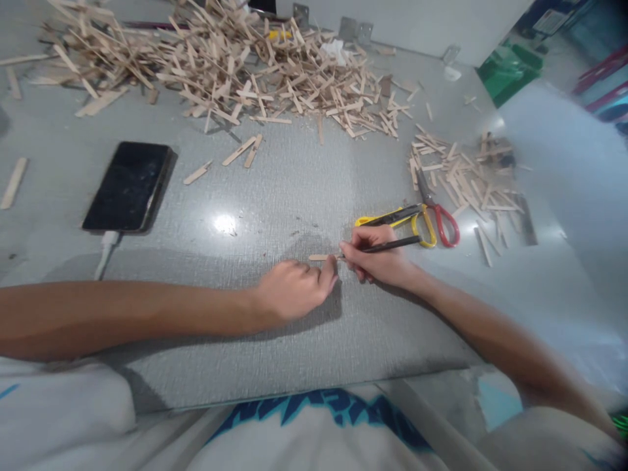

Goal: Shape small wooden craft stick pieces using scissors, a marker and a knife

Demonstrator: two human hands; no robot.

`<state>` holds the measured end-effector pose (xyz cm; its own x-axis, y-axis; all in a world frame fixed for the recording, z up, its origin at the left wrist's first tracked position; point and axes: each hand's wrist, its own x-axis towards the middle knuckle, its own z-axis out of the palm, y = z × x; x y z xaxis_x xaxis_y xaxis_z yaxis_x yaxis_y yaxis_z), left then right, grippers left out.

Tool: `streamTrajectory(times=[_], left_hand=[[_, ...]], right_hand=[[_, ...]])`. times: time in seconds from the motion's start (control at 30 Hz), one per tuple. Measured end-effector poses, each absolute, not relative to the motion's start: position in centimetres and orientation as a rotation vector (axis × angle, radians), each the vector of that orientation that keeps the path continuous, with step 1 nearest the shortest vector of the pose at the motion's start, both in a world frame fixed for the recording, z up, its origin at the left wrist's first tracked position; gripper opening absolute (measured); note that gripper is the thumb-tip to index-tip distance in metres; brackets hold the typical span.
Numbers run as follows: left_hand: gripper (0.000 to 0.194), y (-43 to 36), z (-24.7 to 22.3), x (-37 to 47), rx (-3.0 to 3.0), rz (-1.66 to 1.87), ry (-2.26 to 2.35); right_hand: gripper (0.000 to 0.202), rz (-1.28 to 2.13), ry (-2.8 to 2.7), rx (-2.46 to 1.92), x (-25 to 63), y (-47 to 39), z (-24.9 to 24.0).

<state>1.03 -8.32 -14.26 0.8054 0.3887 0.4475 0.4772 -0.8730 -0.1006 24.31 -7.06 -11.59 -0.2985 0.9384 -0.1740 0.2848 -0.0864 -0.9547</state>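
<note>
A small flat wooden craft stick lies on the grey table in front of me. My left hand is closed, thumb and finger pressing the stick down near its right part. From the right, my right hand grips a slim black pen in a writing hold. The pen's tip is at the right end of the stick, which the fingers partly hide. Just beyond my right hand lie yellow-handled scissors, and red-handled scissors rest against them.
A large heap of wooden sticks spreads along the back. A smaller pile lies to the right. At the left, a black phone is plugged into a white cable. A few loose sticks lie between. Behind stands a green bin.
</note>
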Motion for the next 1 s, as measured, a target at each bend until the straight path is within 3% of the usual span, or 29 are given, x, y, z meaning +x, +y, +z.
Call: streamTrajectory(times=[1.0], left_hand=[[0.037, -8.18, -14.22, 1.15, -2.693, -0.633, -0.647]], right_hand=[[0.045, 1.385, -1.648, -1.345, 24.3, -6.94, -11.36]])
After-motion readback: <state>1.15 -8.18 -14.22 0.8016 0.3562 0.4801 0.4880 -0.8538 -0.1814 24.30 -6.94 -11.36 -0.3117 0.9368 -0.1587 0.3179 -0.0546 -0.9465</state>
